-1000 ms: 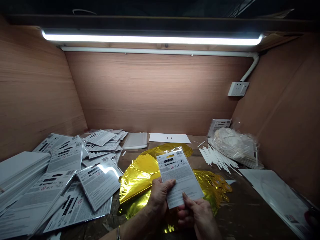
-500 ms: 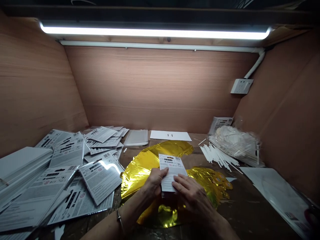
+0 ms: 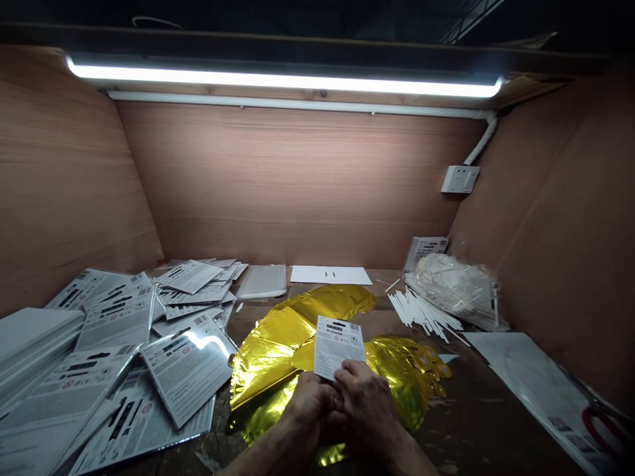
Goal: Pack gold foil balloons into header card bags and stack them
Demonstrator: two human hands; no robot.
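Observation:
A printed white packaging card (image 3: 338, 344) with a hang hole stands tilted in front of me, over the gold foil balloons (image 3: 270, 354). My right hand (image 3: 364, 393) is closed on its lower right corner, fingers across the front. My left hand (image 3: 308, 404) is closed at the card's bottom edge, the thumb close to the right fingers. What lies between the two hands below the card is hidden. The foil spreads flat and crinkled on both sides of the hands.
Packaged cards (image 3: 188, 370) lie heaped at left beside a white stack (image 3: 34, 337). Clear sleeves (image 3: 262, 281) and a white card (image 3: 330, 274) are at the back. White sticks (image 3: 421, 314), a plastic bag (image 3: 449, 281), a sheet (image 3: 520, 377) and red-handled scissors (image 3: 602, 426) are at right.
My left hand has slid from the card's left side down to its bottom edge. The right hand has moved down to the lower corner. The view has shifted slightly.

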